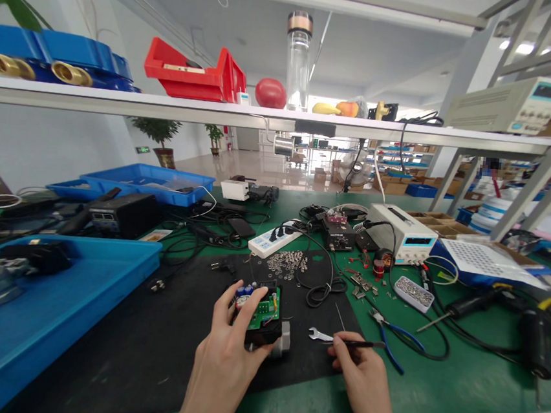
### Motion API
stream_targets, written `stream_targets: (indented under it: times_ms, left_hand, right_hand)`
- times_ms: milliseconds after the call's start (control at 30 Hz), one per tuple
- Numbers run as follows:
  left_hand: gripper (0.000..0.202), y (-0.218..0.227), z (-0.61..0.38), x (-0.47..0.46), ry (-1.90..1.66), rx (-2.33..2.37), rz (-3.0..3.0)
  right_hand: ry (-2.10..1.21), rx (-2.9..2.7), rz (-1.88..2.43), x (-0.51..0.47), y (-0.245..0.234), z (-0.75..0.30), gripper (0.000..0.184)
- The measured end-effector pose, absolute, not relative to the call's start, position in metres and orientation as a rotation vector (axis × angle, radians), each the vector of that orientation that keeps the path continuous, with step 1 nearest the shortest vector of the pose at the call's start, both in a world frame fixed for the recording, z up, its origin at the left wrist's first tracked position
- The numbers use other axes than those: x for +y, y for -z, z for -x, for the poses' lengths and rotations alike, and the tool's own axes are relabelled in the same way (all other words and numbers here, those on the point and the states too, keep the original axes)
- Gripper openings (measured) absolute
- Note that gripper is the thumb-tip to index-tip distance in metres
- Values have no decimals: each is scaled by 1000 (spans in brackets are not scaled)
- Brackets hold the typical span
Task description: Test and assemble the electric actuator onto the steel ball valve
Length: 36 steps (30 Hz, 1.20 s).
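Observation:
My left hand (226,351) is wrapped round a black housing (270,331) on the dark mat. Inside its open top sits a green circuit board (265,309) with blue parts and wires. A metal hex fitting (284,340) sticks out at the housing's right side. Pinched in my right hand (361,374) is a slim black tool (364,343) that looks like tweezers, its thin end pointing left. Beside those fingers shows the head of an open-end wrench (320,335); whether the fingers touch it I cannot tell. A thin metal rod (339,316) lies just beyond.
Loose nuts and washers (287,264) lie beyond the housing, near a white power strip (275,239). Blue-handled pliers (392,338), a tray of small parts (413,294) and a soldering iron (465,306) are rightward. A blue tray (117,282) borders the mat's left; a shelf (245,116) crosses above.

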State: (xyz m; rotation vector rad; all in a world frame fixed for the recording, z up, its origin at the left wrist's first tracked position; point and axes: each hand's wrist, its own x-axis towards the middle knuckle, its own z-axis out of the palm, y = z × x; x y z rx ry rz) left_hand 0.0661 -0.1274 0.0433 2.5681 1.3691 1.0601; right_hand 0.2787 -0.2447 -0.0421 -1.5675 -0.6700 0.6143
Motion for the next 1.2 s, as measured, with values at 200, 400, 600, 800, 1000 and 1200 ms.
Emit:
stream_targets:
  times_ms: [200,400,600,800,1000,1200]
  left_hand:
    - [73,-43,-66,-127,-1083,1367,-2580]
    - [72,-43,-67,-126,-1092,1354,-2580]
    - [74,-43,-66,-127,-1083,1352,-2565]
    - [73,-44,-66,-127,-1069,1359,-2579]
    - [73,-44,-67,-126,-1085,1359,-2577]
    - [75,-42,-67,-126,-1085,1371,-2566]
  right_hand:
    - [-611,-663,1565,-244,42,-279,53]
    - [-608,-659,1562,-245,42,-279,53]
    - [-617,-662,1563,-244,43,-279,53]
    - [-632,-666,1568,-245,43,-280,51]
    - [-628,-668,1570,-244,44,-280,52]
    - [-627,-665,1574,-244,46,-280,53]
